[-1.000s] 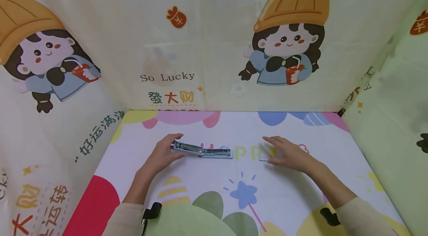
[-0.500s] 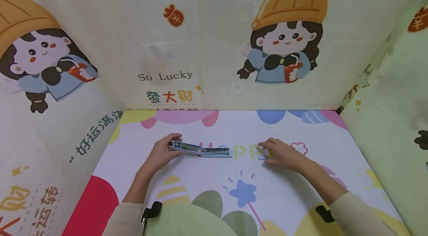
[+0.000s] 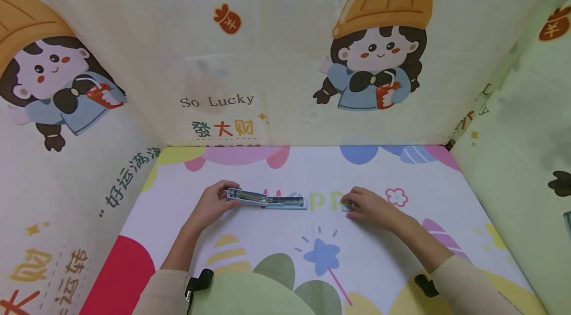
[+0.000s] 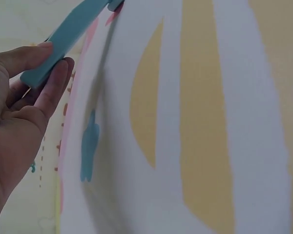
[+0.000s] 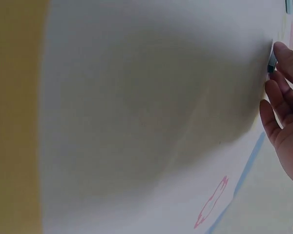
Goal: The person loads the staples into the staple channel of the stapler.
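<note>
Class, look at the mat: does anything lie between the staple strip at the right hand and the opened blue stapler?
Nothing visible does. Between the staple strip under the right hand and the stapler, held by the left hand, only bare mat shows.

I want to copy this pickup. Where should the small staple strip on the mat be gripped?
Pinch the staple strip across its long edges from above, as the right hand does: it looks low and flat on the mat, so probably only fingertips fit. The left hand holds the opened stapler.

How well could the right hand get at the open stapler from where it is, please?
Probably easily: the right hand pinches a small staple strip, and only bare mat lies between it and the stapler.
</note>
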{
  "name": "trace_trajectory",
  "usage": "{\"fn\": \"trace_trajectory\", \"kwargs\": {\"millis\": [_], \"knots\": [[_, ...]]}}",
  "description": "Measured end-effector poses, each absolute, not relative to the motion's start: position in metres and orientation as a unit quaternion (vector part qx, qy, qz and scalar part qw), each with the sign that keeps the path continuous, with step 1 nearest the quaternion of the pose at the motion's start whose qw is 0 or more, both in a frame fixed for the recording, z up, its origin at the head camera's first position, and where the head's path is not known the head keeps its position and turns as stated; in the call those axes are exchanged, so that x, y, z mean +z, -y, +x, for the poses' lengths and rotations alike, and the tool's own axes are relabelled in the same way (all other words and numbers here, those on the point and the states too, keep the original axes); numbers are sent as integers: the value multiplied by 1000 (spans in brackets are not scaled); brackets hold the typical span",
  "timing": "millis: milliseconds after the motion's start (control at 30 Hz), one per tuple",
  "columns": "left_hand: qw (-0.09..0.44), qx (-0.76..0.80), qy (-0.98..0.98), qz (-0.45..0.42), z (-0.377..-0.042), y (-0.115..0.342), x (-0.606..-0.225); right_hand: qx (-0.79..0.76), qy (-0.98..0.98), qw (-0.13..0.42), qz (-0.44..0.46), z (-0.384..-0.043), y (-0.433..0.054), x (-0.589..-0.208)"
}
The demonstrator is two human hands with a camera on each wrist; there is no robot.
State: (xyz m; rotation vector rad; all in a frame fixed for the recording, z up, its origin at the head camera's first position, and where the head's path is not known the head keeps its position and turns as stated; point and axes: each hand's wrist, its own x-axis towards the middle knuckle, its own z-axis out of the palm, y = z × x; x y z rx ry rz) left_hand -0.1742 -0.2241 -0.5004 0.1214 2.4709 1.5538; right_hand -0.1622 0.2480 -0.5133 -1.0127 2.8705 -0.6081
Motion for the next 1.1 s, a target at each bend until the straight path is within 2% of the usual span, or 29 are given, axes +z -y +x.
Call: {"fn": "trace_trajectory", "kwargs": {"millis": [500,1100], "knots": [[116,556,-823,8,-177,226,-509,-221,-921,7,-321,-162,-246,-518],[120,559,-820,20,-179,228,-508,-244,-912,-12,-329,-159,-245,-523]]}}
